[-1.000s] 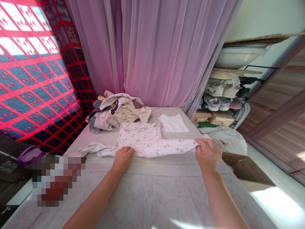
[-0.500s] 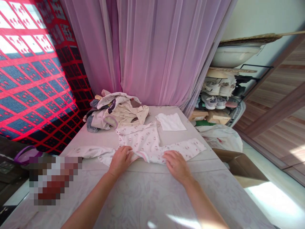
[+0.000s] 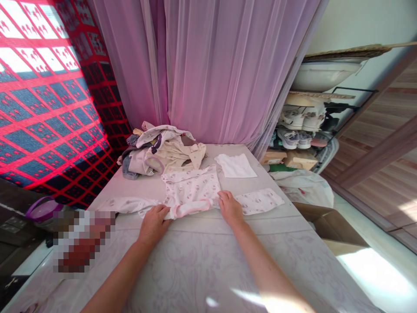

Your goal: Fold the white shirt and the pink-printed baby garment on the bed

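A small white long-sleeved top (image 3: pixel 192 184) with a pink print lies on the table, its sleeves spread to both sides. Its pink-trimmed neckline (image 3: pixel 192 208) faces me. My left hand (image 3: pixel 154 224) is closed on the top's near edge, left of the neckline. To the right of the neckline, my right hand (image 3: pixel 230 208) grips the fabric near the shoulder, fingers bent over it. The fingertips of both hands are partly hidden against the cloth. Beyond the right sleeve is a flat white folded cloth (image 3: pixel 236 166).
A heap of clothes (image 3: pixel 159 152) sits at the table's back left, before a purple curtain (image 3: pixel 211 74). To the right are a rack with shoes (image 3: pixel 295 138) and a cardboard box (image 3: pixel 329 224) beside the table (image 3: pixel 202 265). A blurred patch covers something at left.
The neckline edge is turned back away from me, and more pink trim shows. My right hand moved left and farther in; my left hand shifted slightly left and nearer.
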Demonstrator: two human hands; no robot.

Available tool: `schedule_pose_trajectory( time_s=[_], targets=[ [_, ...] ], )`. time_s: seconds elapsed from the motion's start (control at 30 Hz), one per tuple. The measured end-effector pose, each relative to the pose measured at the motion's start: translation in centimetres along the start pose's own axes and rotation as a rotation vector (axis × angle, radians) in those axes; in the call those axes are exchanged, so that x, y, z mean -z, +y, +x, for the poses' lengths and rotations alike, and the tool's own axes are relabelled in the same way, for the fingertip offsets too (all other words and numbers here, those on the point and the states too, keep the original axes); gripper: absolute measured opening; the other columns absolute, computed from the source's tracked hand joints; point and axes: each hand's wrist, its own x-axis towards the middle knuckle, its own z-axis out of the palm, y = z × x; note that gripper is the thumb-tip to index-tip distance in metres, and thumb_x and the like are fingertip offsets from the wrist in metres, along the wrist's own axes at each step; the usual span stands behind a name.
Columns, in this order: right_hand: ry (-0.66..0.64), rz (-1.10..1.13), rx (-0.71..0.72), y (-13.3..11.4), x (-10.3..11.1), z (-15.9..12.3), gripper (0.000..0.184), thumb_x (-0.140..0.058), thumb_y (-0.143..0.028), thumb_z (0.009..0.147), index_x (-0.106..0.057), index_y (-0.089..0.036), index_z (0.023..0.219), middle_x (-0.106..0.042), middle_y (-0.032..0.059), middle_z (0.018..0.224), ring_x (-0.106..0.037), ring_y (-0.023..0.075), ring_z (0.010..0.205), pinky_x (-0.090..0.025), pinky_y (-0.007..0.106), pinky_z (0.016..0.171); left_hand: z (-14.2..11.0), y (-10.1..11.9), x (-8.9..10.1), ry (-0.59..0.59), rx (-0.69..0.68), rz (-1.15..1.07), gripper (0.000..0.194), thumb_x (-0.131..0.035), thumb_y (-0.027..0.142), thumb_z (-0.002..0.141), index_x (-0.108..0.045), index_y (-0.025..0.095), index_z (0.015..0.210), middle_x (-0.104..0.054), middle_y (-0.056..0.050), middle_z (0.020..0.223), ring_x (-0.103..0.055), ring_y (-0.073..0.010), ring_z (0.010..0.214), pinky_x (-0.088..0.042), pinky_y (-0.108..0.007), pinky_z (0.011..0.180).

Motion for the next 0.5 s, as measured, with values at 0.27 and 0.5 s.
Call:
schedule_pose_trajectory(
  time_s=[0.27,0.5],
  targets=[
    [0.048,0.028,0.255,0.4,-0.9,-2.2,0.034,-0.058,-0.027,0.083,-0.064,-0.024,0.116,-0.059,0.0104,0.128,-0.055,0.0263,0.115,-0.044,0.041,0.093,-0.2,0.5,-0.2,0.036,-0.004,-0.094,0.035,-0.044,0.034,0.09,-0.063,0.026,0.118,-0.065,-0.008,0.114,-0.058,-0.0248,0.104,-0.045,-0.038,0.091],
    [0.155,0.201,0.284,0.6,2.5,-2.8,0.029,-0.045,-0.02,0.086,-0.071,-0.022,0.098,-0.07,0.0075,0.109,-0.062,0.0207,0.101,-0.044,0.034,0.091,-1.3,-0.2,0.3,0.099,-0.305,-0.192,0.042,-0.038,0.032,0.091,-0.058,0.024,0.127,-0.058,-0.01,0.131,-0.05,-0.0262,0.124,-0.036,-0.046,0.106]
  ],
)
